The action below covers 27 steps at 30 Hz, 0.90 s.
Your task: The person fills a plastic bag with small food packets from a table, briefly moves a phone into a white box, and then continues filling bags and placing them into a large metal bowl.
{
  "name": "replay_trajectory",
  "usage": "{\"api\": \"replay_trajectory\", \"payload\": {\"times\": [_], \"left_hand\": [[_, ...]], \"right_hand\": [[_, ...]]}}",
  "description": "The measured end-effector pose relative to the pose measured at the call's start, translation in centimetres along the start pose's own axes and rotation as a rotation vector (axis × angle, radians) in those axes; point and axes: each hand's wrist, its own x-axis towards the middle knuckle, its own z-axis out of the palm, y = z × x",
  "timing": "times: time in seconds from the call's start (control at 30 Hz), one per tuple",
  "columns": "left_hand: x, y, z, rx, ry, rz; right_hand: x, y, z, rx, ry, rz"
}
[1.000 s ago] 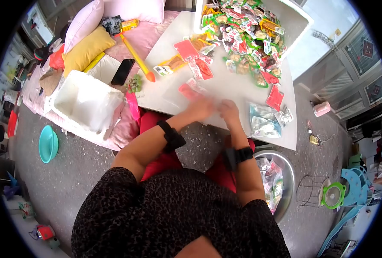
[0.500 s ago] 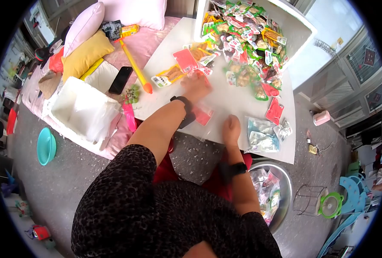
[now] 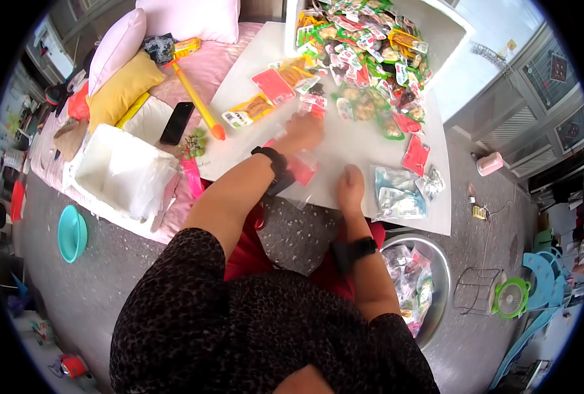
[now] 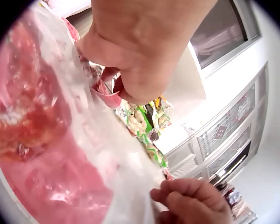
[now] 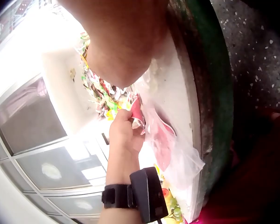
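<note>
My left hand [image 3: 303, 133] reaches forward over the white table, its fingers curled round a red snack packet [image 5: 136, 109]. Under that wrist lies a clear plastic bag [image 4: 130, 175] with a red packet [image 3: 303, 169] inside, large in the left wrist view. Near the table's front edge my right hand [image 3: 351, 189] rests with loosely curled fingers and nothing visible in them. Ahead of the left hand are a flat red packet [image 3: 273, 87] and a yellow-edged packet [image 3: 249, 109].
A white foam box [image 3: 446, 33] spills many snack packets onto the table. Blue-and-clear bags [image 3: 399, 194] and a red packet [image 3: 416, 155] lie at right. A metal basin [image 3: 441, 282] with packets stands below. Leftward are a phone [image 3: 177, 123], a yellow tube [image 3: 196, 98] and another foam box [image 3: 101, 167].
My left hand has gone from beside the right hand forward to the red packet and now grips it. The bag with the red packet stays on the table. The right hand has barely moved.
</note>
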Motion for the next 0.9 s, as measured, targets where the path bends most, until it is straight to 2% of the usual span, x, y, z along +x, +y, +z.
{"api": "replay_trajectory", "payload": {"times": [0.03, 0.1, 0.13, 0.17, 0.2, 0.27, 0.33, 0.37, 0.47, 0.5, 0.57, 0.63, 0.7, 0.73, 0.77, 0.9], "left_hand": [[-0.5, 0.1, -1.7, -0.27, -0.082, 0.005], [-1.5, -0.3, -5.0, -0.808, -0.255, 0.003], [-1.1, -1.0, -4.6, -0.957, -0.309, -0.005], [-0.3, -1.9, -4.0, -1.106, -0.358, -0.011], [-0.2, -2.5, -3.6, -1.256, -0.408, -0.021], [-2.6, -1.1, -7.4, -1.162, -0.482, 0.157], [-4.6, 0.2, -8.9, -0.961, -0.502, 0.367], [-5.9, 0.7, -8.5, -1.044, -0.475, 0.452], [-8.8, 2.3, -9.6, -0.543, -0.405, 0.888], [-10.1, 2.7, -10.4, -0.455, -0.429, 0.897], [-12.6, 3.3, -11.7, -0.279, -0.478, 0.909], [-14.1, 2.7, -9.7, -0.447, -0.346, 0.927], [-14.7, 2.3, -8.8, -0.532, -0.245, 0.951], [-14.9, 2.2, -8.5, -0.546, -0.177, 0.86], [-15.1, 2.0, -7.8, -0.558, -0.109, 0.768], [-15.4, 1.7, -4.1, -0.499, 0.164, 0.38]], "right_hand": [[0.1, 0.1, 0.0, -0.013, 0.015, -0.014], [0.2, -0.4, -0.5, 0.144, 0.009, 0.154], [0.5, -0.5, -0.7, 0.223, 0.007, 0.239], [0.3, 2.2, -0.3, 0.245, -0.033, 0.133], [1.2, 1.8, -1.0, 0.539, -0.023, 0.431], [3.7, -1.0, -3.7, 1.122, 0.003, 1.03], [5.0, -2.5, -6.2, 1.296, -0.181, 1.127], [5.3, -2.7, -6.9, 1.381, -0.278, 1.171], [3.8, -1.6, -7.7, 1.494, -0.568, 1.05], [3.4, -2.6, -8.5, 1.478, -0.652, 0.932], [1.9, -3.2, -9.1, 1.422, -0.676, 0.967], [0.6, -3.4, -9.8, 1.455, -0.684, 1.004], [-0.6, -3.1, -10.4, 1.409, -0.568, 1.001], [-1.0, -3.4, -10.8, 1.385, -0.511, 0.999], [-1.5, -3.8, -11.5, 1.338, -0.372, 1.039], [-2.9, -2.0, -11.7, 1.181, -0.092, 0.923]]}}
